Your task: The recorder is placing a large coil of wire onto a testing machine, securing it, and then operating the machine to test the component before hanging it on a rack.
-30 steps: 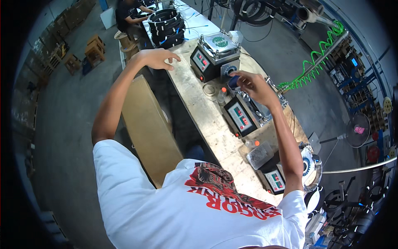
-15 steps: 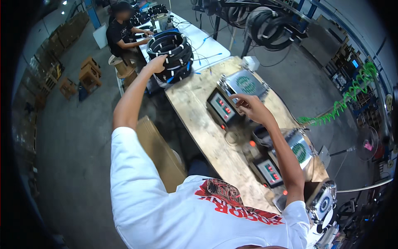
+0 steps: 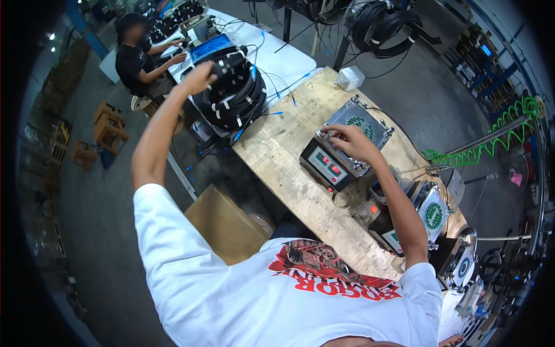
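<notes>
A stack of black cable coils (image 3: 245, 107) with white ties and blue-tipped ends stands at the far left end of the wooden bench. My left hand (image 3: 199, 79) is closed at the top coil's left edge, its fingertips partly hidden. My right hand (image 3: 352, 143) has bent fingers over the top edge of a black control box (image 3: 328, 166) with red digits. Anything between those fingers is too small to make out. Right behind that hand lies a square metal plate (image 3: 378, 128) with a ring of green parts.
The wooden bench (image 3: 274, 156) carries a second machine with a green-ringed plate (image 3: 433, 214), a round ring (image 3: 343, 199) and a white box (image 3: 350, 78). A co-worker (image 3: 136, 58) sits at the white table (image 3: 283, 52). A cardboard box (image 3: 222, 222) stands beside me.
My left hand has moved left and a little farther away, and the top coil has tilted. A blue tray now shows behind the stack. My right hand stays by the control box.
</notes>
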Tool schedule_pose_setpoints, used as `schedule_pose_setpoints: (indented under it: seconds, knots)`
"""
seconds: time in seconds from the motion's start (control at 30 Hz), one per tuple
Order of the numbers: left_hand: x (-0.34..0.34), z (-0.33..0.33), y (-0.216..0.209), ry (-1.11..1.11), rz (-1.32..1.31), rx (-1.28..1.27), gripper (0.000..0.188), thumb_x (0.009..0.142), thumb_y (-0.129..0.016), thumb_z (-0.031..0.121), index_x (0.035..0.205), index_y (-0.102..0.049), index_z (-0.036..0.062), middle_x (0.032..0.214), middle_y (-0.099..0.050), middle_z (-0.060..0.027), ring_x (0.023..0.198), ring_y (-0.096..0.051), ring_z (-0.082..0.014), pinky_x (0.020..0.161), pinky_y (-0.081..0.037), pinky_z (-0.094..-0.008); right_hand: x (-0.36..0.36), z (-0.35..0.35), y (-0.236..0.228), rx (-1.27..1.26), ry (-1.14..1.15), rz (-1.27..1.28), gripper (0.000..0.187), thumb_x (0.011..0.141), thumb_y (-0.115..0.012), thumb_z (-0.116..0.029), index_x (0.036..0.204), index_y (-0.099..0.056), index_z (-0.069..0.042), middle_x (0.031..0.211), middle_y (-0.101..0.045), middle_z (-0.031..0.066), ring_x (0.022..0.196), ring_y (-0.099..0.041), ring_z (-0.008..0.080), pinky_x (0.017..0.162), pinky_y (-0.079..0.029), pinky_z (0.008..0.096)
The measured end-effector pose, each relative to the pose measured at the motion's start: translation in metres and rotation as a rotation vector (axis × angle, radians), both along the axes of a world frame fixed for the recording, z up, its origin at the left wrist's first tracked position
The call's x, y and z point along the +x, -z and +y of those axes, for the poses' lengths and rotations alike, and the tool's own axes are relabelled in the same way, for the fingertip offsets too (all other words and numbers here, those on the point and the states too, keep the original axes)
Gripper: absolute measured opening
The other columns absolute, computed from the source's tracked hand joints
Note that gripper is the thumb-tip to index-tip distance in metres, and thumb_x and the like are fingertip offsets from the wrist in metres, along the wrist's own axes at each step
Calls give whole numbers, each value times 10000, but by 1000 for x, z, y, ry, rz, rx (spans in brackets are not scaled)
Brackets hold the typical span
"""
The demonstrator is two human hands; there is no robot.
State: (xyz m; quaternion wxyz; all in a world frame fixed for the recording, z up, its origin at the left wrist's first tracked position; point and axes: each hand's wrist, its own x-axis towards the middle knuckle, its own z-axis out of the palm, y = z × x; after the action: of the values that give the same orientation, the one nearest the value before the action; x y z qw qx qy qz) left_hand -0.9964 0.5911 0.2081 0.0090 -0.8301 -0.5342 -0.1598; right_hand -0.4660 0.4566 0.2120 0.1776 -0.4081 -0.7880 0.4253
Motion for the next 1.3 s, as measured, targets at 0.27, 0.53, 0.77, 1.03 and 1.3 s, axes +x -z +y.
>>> schedule_pose_setpoints:
  seconds: [0.27, 0.53, 0.77, 1.03, 1.3]
  knots:
    - [69, -20, -221, 161, 280, 348, 403, 915, -672, 309, 1157, -546, 12, 979, -660, -217, 936, -608, -432, 801, -487, -479, 14, -16, -33, 55, 160, 158, 330, 888, -588, -67, 1209, -661, -46, 860, -687, 100, 733, -637, 142, 717, -518, 299]
    - [217, -94, -224, 347, -142, 112, 409, 919, -702, 281, 1212, -598, 15, 922, -685, -77, 761, -596, -142, 714, -488, -321, 7, -66, -31, 4, 309, 591, 593, 965, -652, -333, 1452, -438, -71, 1112, -636, 112, 963, -629, 155, 805, -516, 286]
    - [307, -97, -85, 296, -769, -300, 312, 984, -621, 277, 1159, -622, 19, 708, -573, -7, 571, -485, -51, 488, -381, -231, 50, -95, 4, 98, 773, 753, 350, 991, -607, -328, 1107, -518, -10, 728, -585, 27, 536, -563, 86, 468, -458, 251]
    - [354, -60, 43, 340, -815, -510, 307, 1005, -589, 290, 1097, -657, 4, 704, -582, -1, 531, -530, -46, 463, -409, -219, 92, -91, 75, 215, 1033, 373, 377, 963, -642, -332, 1005, -630, 42, 683, -592, 93, 580, -564, 145, 546, -450, 302]
    - [347, -24, 129, 481, -546, -130, 337, 1007, -551, 303, 1074, -669, -4, 1047, -628, -175, 1009, -571, -318, 887, -412, -417, 86, -90, 114, 220, 1081, 148, 354, 937, -671, -302, 1007, -666, 46, 796, -662, 175, 640, -572, 204, 634, -460, 346]
